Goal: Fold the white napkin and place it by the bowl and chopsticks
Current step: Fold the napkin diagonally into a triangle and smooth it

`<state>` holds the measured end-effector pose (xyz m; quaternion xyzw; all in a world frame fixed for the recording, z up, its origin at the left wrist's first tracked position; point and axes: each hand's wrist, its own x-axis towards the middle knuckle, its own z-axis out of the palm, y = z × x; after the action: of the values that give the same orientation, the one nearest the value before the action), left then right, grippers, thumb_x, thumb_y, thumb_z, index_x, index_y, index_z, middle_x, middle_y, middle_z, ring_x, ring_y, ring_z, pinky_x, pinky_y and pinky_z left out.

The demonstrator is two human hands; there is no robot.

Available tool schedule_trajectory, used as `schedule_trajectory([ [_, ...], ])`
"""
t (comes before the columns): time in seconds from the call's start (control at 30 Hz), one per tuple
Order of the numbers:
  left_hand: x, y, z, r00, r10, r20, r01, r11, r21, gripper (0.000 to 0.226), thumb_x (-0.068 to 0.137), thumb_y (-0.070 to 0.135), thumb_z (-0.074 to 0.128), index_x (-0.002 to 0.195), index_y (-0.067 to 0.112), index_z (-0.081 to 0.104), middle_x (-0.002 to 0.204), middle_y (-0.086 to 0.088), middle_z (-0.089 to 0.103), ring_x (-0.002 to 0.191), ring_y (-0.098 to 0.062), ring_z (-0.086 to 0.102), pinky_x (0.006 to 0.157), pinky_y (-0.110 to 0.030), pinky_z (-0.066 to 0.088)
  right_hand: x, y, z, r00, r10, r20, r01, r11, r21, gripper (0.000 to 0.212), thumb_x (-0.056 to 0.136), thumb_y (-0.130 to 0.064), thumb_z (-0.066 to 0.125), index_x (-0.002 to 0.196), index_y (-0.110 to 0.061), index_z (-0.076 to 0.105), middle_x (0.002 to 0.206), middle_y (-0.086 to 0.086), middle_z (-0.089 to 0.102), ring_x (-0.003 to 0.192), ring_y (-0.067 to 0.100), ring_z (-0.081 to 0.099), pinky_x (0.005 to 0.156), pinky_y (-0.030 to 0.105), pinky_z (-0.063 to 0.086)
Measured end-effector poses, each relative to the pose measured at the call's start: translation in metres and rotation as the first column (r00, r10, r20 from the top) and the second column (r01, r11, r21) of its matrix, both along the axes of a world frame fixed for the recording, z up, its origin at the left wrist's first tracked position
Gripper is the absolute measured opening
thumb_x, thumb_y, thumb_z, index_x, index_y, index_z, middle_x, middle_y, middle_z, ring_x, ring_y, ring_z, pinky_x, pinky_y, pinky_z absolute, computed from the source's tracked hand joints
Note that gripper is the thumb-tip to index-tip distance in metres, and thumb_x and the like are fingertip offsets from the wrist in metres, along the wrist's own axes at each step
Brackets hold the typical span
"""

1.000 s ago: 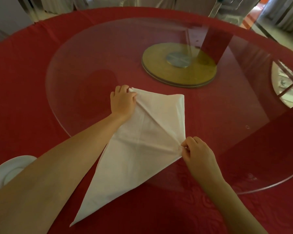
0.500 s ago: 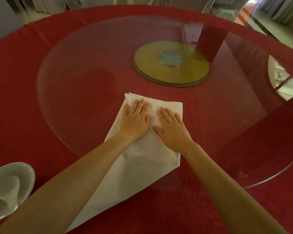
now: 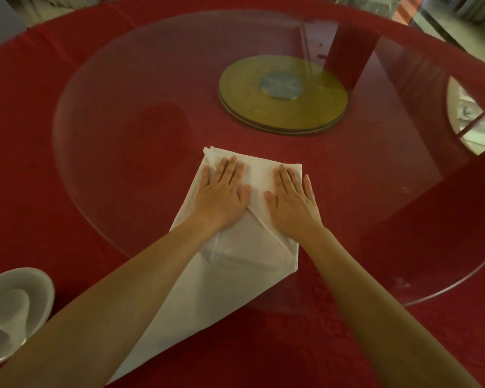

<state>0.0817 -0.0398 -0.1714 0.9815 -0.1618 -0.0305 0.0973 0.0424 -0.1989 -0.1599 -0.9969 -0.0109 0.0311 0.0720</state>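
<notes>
The white napkin (image 3: 235, 264) lies partly folded, its far end on the glass turntable and its long pointed tail reaching toward me over the red cloth. My left hand (image 3: 221, 191) presses flat on its far left part, fingers spread. My right hand (image 3: 291, 197) lies flat on the far right part, a strip of napkin showing between the two hands. A white bowl (image 3: 44, 292) with a white spoon (image 3: 9, 312) in it stands at the lower left edge. No chopsticks are in view.
A large round glass turntable (image 3: 123, 107) covers the middle of the red-clothed table (image 3: 17, 163), on a gold disc base (image 3: 283, 93). Its near rim runs under the napkin. Chairs and floor show past the far edge.
A second ago both hands pinched the napkin's corners; the right corner got folded inward. Since half a second ago the flat hands have slid apart across the napkin's far end.
</notes>
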Motion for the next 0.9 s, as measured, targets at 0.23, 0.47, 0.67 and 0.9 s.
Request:
schedule_trajectory([
  [0.23,0.0,-0.001,0.0,1.0,0.002,-0.022,-0.002,1.0,-0.006,0.058,0.097,0.041,0.015,0.147,0.018,-0.002,0.158,-0.001,-0.006,0.144,-0.016,-0.01,0.115,-0.044,-0.008,0.0,-0.001,-0.004,1.0,-0.003,-0.004,0.003,1.0,0.002,0.059,0.099,-0.04,0.016,0.148,-0.01,0.003,0.159,0.005,-0.001,0.145,0.017,-0.006,0.117,0.039,-0.009],
  [0.47,-0.006,0.019,0.023,0.968,-0.153,-0.199,0.144,0.988,-0.061,0.055,0.098,0.038,0.024,0.147,0.022,0.005,0.158,-0.003,-0.005,0.144,-0.017,-0.01,0.115,-0.045,-0.008,-0.032,0.008,0.014,0.995,0.067,0.072,-0.071,0.996,0.059,0.056,0.098,-0.039,0.024,0.146,-0.01,0.021,0.157,0.008,0.016,0.146,0.02,0.007,0.117,0.042,-0.003],
  [0.67,-0.113,0.08,0.031,0.996,-0.043,-0.072,0.008,0.904,-0.428,0.056,0.09,0.04,0.039,0.139,0.013,0.037,0.149,-0.006,0.033,0.139,-0.012,0.021,0.114,-0.031,0.012,-0.126,0.029,0.017,0.972,0.174,0.16,-0.195,0.972,0.132,0.055,0.093,-0.039,0.027,0.138,-0.01,0.04,0.147,0.008,0.039,0.14,0.023,0.028,0.115,0.043,0.011],
  [0.9,-0.212,0.102,0.02,0.992,0.122,0.031,-0.106,0.943,-0.317,0.053,0.084,0.039,0.053,0.13,0.015,0.046,0.139,-0.012,0.046,0.127,-0.029,0.041,0.105,-0.044,0.034,-0.155,0.038,0.008,0.951,0.302,0.069,-0.308,0.945,0.109,0.061,0.084,-0.048,0.044,0.131,-0.009,0.048,0.143,0.008,0.046,0.137,0.022,0.034,0.112,0.045,0.02],
])
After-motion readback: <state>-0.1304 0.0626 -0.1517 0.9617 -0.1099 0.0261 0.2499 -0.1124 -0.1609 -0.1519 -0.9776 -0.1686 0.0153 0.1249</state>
